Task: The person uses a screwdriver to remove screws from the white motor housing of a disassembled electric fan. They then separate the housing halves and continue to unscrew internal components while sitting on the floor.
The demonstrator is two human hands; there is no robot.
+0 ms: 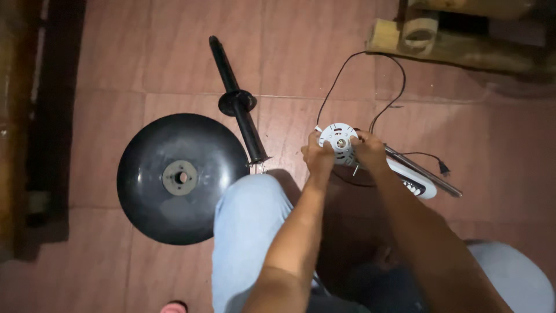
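A round white fan motor housing (339,142) with a metal shaft in its centre is held upright between both hands. My left hand (318,156) grips its left side and my right hand (369,150) grips its right side. Beneath it lie a white control panel piece (418,184) and a metal tube (428,176) running to the right. A black power cord (387,87) loops away from the motor to a plug (443,168) on the floor.
A round black fan base (182,177) lies on the reddish tile floor at left. A black stand pole with a collar (237,103) lies beside it. Wooden pieces (423,36) sit at top right, dark furniture along the left edge. My jeans-clad knees fill the bottom.
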